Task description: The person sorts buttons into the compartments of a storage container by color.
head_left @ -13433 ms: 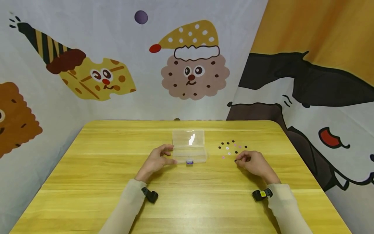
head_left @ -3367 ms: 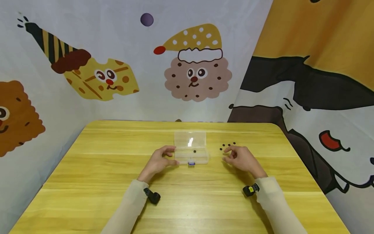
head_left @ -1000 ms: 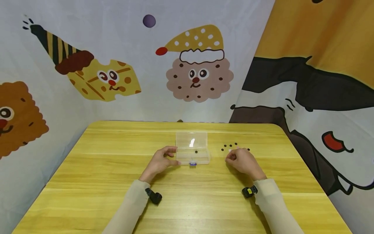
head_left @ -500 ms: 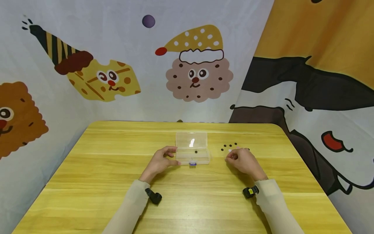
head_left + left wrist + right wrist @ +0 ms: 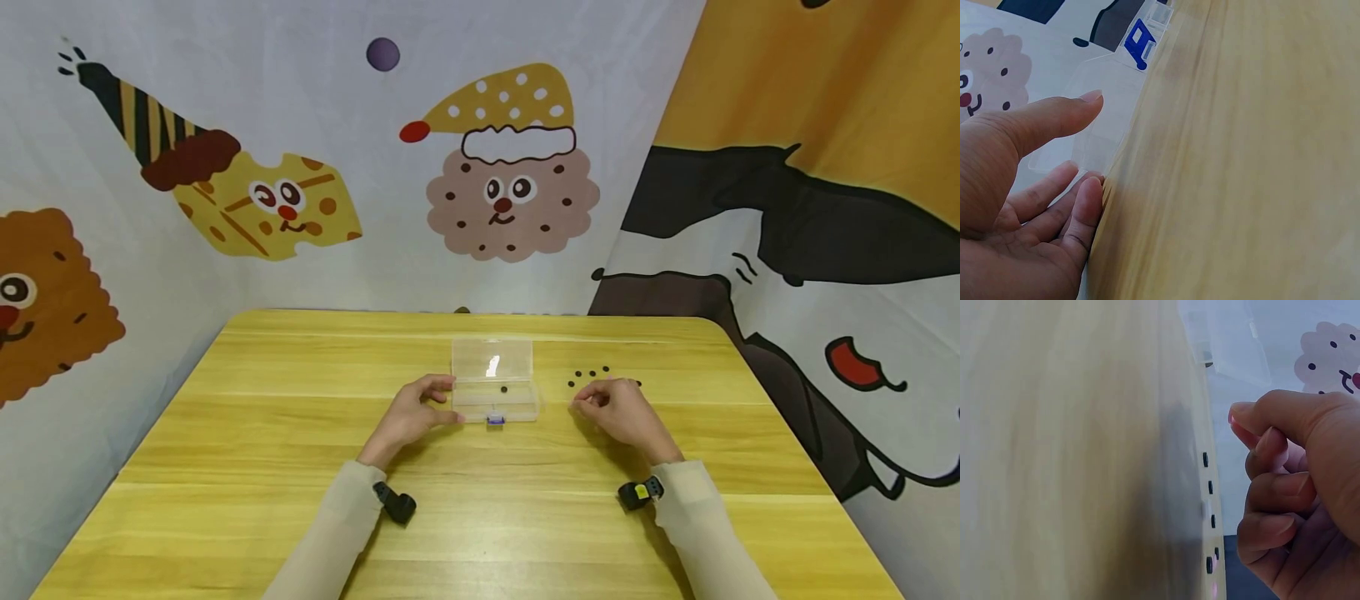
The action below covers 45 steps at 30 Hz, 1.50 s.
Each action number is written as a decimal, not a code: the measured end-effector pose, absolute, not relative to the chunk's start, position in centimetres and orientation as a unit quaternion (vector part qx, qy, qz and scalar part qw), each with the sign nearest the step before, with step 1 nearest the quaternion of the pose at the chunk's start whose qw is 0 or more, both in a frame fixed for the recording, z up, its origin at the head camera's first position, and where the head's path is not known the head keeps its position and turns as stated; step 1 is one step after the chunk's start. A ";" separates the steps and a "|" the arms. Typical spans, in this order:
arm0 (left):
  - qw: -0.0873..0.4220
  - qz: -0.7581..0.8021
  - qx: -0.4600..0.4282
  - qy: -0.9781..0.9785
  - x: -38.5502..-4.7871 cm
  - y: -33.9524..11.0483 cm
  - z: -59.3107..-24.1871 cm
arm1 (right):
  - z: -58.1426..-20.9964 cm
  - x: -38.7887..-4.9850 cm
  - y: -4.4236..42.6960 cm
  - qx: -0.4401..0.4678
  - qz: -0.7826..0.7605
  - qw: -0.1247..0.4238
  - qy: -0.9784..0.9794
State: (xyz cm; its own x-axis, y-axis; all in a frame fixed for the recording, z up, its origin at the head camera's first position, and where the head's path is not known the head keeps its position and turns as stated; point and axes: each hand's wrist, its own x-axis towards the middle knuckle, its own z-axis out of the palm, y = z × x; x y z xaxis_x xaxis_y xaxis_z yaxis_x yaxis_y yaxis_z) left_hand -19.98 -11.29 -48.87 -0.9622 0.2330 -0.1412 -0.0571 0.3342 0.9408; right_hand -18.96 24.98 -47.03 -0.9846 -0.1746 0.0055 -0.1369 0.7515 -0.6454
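A clear plastic box [image 5: 480, 408] with a blue latch [image 5: 496, 421] stands on the table, its lid [image 5: 491, 360] raised at the back. My left hand [image 5: 411, 415] holds its left end, thumb at the front corner and fingers toward the back. One small black disc [image 5: 504, 389] lies inside the box. To the right of the box, my right hand [image 5: 626, 415] pinches thumb against index finger. A sliver of pink [image 5: 1231, 417], seemingly a small pink disc, shows at those fingertips in the right wrist view; its other fingers are curled.
Several small black discs [image 5: 592, 373] lie on the wooden table [image 5: 480, 517] behind my right hand. Pink discs [image 5: 1214, 589] show among them in the right wrist view. A cartoon-printed cloth [image 5: 315, 100] hangs behind the table.
Over the last second my right hand shifts slightly left, and a white disc beside it is no longer visible. Compared with the oldest frame, a black disc is in the box. Left hand stays put.
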 end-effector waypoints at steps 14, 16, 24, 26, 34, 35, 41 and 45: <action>0.127 0.576 0.055 0.806 -20.0 -11.3 -48.9 | -46.8 -19.0 23.4 -0.091 -0.380 0.014 0.920; 0.127 0.576 0.055 0.805 -20.0 -11.3 -48.8 | -46.8 -19.1 23.2 -0.094 -0.385 0.014 0.918; 0.125 0.576 0.054 0.806 -20.0 -11.3 -48.9 | -46.6 -19.3 21.8 -0.114 -0.395 0.007 0.911; 0.125 0.573 0.053 0.808 -20.1 -11.2 -49.0 | -46.5 -19.4 21.4 -0.119 -0.398 0.010 0.910; 0.124 0.570 0.052 0.811 -20.0 -11.2 -49.0 | -46.2 -19.6 20.0 -0.125 -0.417 0.020 0.900; 0.124 0.570 0.051 0.811 -20.1 -11.2 -49.0 | -46.2 -19.6 19.8 -0.126 -0.418 0.019 0.900; 0.127 0.576 0.053 0.806 -20.0 -11.2 -48.9 | -46.0 -19.7 18.8 -0.136 -0.420 0.016 0.897; 0.129 0.581 0.053 0.802 -20.0 -11.3 -48.9 | -45.9 -19.8 18.3 -0.140 -0.420 0.023 0.896</action>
State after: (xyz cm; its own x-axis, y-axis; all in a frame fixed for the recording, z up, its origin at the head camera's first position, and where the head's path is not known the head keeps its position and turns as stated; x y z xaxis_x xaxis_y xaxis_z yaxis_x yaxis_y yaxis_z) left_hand -19.96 -11.26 -48.90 -0.9610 0.2357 -0.1449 -0.0645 0.3185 0.9457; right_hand -19.81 18.29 -45.92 -0.9594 -0.2715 0.0758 -0.2321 0.6085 -0.7588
